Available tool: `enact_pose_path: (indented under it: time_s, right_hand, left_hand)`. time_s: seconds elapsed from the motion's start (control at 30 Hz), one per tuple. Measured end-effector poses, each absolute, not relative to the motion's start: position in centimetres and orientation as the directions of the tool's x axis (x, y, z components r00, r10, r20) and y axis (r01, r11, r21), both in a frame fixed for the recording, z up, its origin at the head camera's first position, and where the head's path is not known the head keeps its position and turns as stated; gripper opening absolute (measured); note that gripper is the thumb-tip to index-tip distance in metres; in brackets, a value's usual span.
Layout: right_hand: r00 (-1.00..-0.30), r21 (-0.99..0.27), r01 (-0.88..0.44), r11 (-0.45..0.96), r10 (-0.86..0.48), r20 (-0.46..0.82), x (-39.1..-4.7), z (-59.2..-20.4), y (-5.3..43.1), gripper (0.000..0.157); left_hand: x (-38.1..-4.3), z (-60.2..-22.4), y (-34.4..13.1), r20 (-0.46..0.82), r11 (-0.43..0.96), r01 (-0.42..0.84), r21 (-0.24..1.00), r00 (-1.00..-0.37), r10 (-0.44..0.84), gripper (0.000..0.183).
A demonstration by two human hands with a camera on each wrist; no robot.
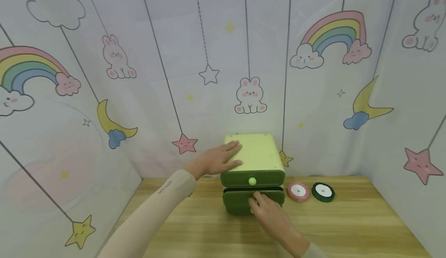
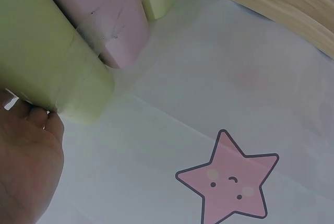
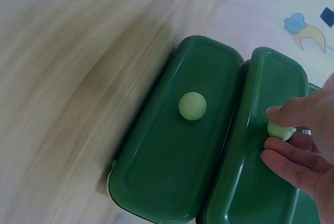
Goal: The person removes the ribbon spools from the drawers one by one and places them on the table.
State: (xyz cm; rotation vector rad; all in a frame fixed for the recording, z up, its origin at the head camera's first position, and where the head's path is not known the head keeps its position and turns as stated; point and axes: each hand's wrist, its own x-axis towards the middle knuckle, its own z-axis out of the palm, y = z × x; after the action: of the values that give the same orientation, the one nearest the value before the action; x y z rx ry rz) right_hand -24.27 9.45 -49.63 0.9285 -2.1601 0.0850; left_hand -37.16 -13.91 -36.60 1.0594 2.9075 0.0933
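A small drawer cabinet (image 1: pixel 256 149) with a pale yellow-green top and dark green drawer fronts stands against the back wall. My left hand (image 1: pixel 223 159) rests on the left part of its top, fingers extended. In front, my right hand (image 1: pixel 275 217) is at the middle drawer (image 1: pixel 233 202), which sticks out a little below the top drawer (image 1: pixel 237 178). The right wrist view shows its thumb and fingers pinching the round light green knob (image 3: pixel 280 131). Beside it, the bottom drawer (image 3: pixel 162 151) has a matching knob. The left wrist view shows the cabinet's pink section (image 2: pixel 115 20).
On the wooden table (image 1: pixel 195 227), a pink ribbon roll (image 1: pixel 298 192) and a dark green ribbon roll (image 1: pixel 323 192) lie right of the cabinet. A cloth backdrop (image 1: pixel 156 64) printed with stars, rabbits and rainbows encloses the back and sides.
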Motion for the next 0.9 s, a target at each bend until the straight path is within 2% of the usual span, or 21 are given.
enact_pose_path:
  time_s: [0.47, 0.9]
  right_hand:
    - [-0.462, 0.199, -0.636, 0.746, -0.574, 0.676, -25.6, -50.0, 9.6, 0.039]
    - [-0.401, 0.216, -0.65, 0.728, -0.571, 0.717, -26.7, -50.3, 9.6, 0.035]
  left_hand:
    - [-37.1, -36.3, -13.8, -0.033, 0.761, 0.645, 0.074, -0.761, 0.648, 0.083]
    - [-37.1, -36.2, -13.8, -0.027, 0.76, 0.642, 0.103, -0.762, 0.647, 0.082]
